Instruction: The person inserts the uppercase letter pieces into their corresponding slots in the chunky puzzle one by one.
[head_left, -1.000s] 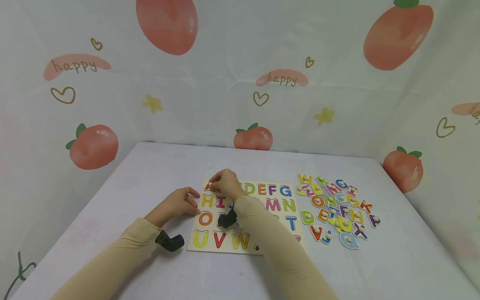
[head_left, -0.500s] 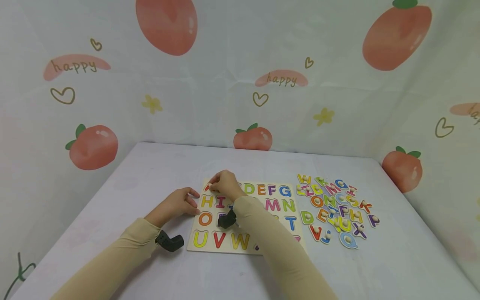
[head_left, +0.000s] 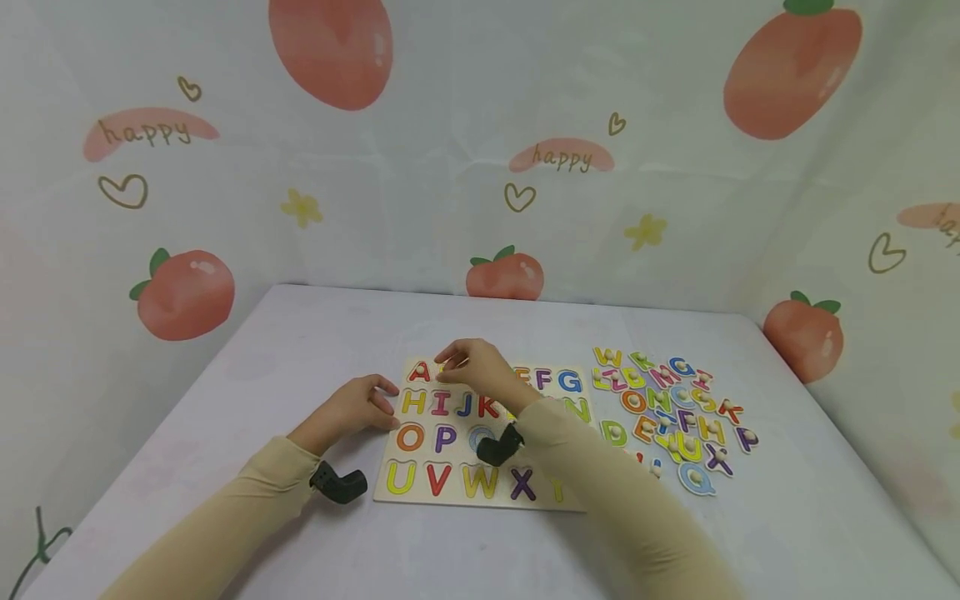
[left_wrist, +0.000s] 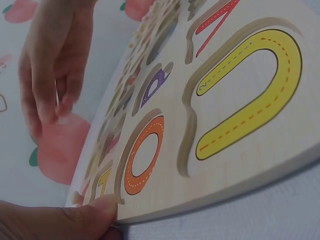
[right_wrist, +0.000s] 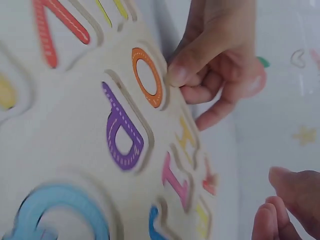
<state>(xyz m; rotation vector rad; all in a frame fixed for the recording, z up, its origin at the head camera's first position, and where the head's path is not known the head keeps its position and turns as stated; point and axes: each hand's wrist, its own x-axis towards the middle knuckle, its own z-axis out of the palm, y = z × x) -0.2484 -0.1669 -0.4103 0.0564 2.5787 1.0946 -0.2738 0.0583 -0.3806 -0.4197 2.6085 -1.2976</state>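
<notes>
Wooden board: pale, flat on the table, set with rows of coloured letter recesses; the right arm hides part of its right side.
Left hand: at the board's left edge; thumb and forefinger spread apart, both touching that edge, the thumb near the orange O.
Right hand: raised over the board's upper row; thumb and fingertips apart, nothing held between them.
Red A: at the upper left corner of the board, to the left of the right hand; full seating cannot be told.
Loose letter pieces: knobbed, spread on the table beyond the board's right side, several overlapping; purple P lies farthest right, blue Q at the near end.
Sleeves: beige, both arms, a black device at each wrist.
Backdrop: white, printed with red fruit, hearts and "happy".
</notes>
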